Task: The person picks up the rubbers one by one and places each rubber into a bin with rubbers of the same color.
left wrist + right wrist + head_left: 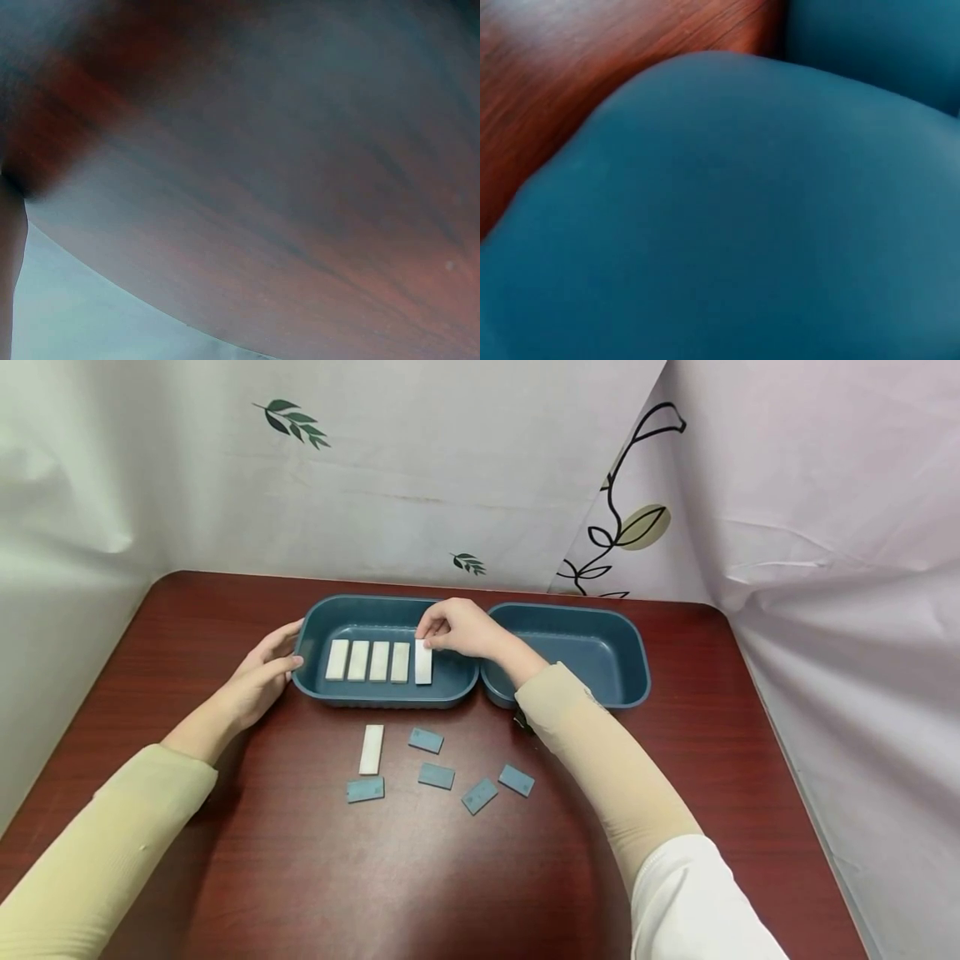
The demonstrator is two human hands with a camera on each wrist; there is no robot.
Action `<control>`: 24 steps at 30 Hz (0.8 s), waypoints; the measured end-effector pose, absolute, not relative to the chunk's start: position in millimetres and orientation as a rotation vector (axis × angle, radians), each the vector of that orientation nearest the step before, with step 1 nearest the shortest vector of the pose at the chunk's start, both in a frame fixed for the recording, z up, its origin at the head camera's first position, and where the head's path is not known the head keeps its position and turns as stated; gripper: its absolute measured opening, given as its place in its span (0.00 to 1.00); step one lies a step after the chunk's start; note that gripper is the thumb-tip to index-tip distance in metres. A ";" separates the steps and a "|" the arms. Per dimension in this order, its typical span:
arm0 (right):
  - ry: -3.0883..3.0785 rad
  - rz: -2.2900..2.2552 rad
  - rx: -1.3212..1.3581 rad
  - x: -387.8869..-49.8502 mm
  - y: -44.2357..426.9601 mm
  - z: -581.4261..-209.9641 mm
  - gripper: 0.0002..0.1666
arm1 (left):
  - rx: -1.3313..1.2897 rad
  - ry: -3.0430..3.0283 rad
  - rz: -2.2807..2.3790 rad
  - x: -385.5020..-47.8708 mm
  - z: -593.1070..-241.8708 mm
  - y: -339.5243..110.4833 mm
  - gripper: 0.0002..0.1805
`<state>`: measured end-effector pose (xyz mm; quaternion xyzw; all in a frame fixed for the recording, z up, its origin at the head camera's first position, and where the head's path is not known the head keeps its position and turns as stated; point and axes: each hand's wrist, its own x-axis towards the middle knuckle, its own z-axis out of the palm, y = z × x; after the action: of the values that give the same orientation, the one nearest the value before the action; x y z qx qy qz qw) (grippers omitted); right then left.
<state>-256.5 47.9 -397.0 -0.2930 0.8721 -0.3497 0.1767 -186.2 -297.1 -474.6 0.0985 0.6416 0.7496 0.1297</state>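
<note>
In the head view, my right hand (465,628) reaches into the left blue tray (386,697) and pinches the upper end of a white rectangular tile (423,667) between thumb and fingers. Left of it, several similar white tiles (379,662) lie side by side in a row on the tray floor. My left hand (262,681) rests against the tray's left end, its thumb at the rim and its fingers extended along the outside. Both wrist views miss the hands' work; the right one shows only close blue tray wall (727,195).
A second blue tray (637,681) adjoins the first on the right, partly behind my right forearm. In front on the dark red table (300,877) lie one white tile (371,750) and several blue-grey tiles (436,776). A white curtain (420,468) hangs behind.
</note>
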 end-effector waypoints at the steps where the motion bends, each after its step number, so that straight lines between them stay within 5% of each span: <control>1: 2.473 -0.981 -0.829 -256.9 47.2 -397.4 0.06 | 0.286 1.864 2.178 -186.2 -474.5 -297.1 0.29; 24: 2.582 -0.870 -0.769 -254.2 38.6 -399.4 0.08 | 0.301 1.838 2.201 -185.3 -473.9 -296.7 0.29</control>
<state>-254.2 38.6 -399.4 -0.2684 0.9010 -0.3036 0.1548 -185.3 -296.7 -473.9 0.1037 0.6322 0.7569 0.1287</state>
